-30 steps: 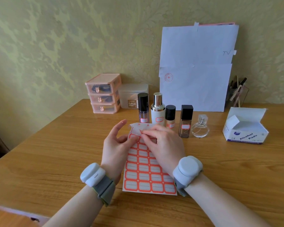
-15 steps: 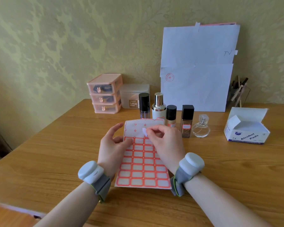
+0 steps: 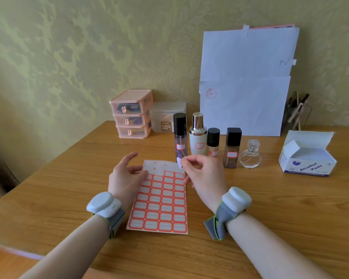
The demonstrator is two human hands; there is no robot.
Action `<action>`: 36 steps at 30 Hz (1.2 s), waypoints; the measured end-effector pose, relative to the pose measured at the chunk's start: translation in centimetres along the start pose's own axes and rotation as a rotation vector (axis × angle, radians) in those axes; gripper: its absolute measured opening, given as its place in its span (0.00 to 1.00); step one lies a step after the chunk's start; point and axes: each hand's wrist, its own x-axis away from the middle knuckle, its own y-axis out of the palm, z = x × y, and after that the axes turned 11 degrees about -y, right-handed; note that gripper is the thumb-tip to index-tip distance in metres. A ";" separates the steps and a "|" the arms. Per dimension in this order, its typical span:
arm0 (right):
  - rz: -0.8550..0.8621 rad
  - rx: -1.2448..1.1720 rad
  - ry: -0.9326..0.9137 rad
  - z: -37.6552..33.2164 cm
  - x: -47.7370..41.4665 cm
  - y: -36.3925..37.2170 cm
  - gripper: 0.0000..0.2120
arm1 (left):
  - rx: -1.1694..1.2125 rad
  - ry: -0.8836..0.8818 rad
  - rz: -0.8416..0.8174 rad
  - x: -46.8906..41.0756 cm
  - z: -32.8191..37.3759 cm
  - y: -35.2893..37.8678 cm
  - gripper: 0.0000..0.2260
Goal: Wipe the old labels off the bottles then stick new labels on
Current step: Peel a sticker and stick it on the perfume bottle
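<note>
A sheet of red-bordered labels [image 3: 159, 206] lies flat on the wooden table. My left hand [image 3: 126, 176] rests on its upper left part, fingers loosely spread. My right hand [image 3: 201, 172] hovers over the sheet's upper right corner and pinches a peeled label [image 3: 179, 162] between thumb and forefinger. Behind the sheet stand a purple bottle [image 3: 180, 135], a white bottle with a silver cap [image 3: 197, 135], a small beige bottle [image 3: 213, 142] and a brown square bottle [image 3: 232, 148], each with a red-bordered label. A round clear glass bottle [image 3: 250, 155] to their right shows no label.
An open box of alcohol pads [image 3: 306, 158] sits at the right. A pink drawer unit [image 3: 131, 114] and a frosted plastic container [image 3: 166, 117] stand at the back left. White papers [image 3: 244, 83] lean on the wall, beside a holder of sticks [image 3: 297, 111].
The label sheet went from curled up to lying flat. My right hand peeled a label off the top row and lifted it up and to the right, away from the sheet.
</note>
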 end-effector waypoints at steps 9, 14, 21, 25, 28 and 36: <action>0.000 0.195 -0.100 0.2 0.3 -0.9 0.06 | 0.060 0.034 -0.201 3.5 3.4 2.0 0.08; 0.031 0.342 -0.294 0.3 0.6 -2.2 0.05 | 0.195 0.000 -0.241 5.3 5.3 4.7 0.10; 0.058 0.399 -0.380 0.9 0.9 -4.5 0.07 | 0.292 -0.055 -0.291 6.3 6.4 6.9 0.10; 0.089 0.365 -0.334 0.8 0.8 -6.3 0.14 | 0.328 -0.036 -0.315 6.9 7.3 8.4 0.08; 0.170 0.223 -0.197 0.9 0.7 -7.8 0.10 | 0.299 0.043 -0.321 7.1 7.6 9.5 0.08; 0.210 0.161 -0.057 1.8 0.2 -11.7 0.06 | 0.241 0.171 -0.340 7.3 8.3 13.6 0.08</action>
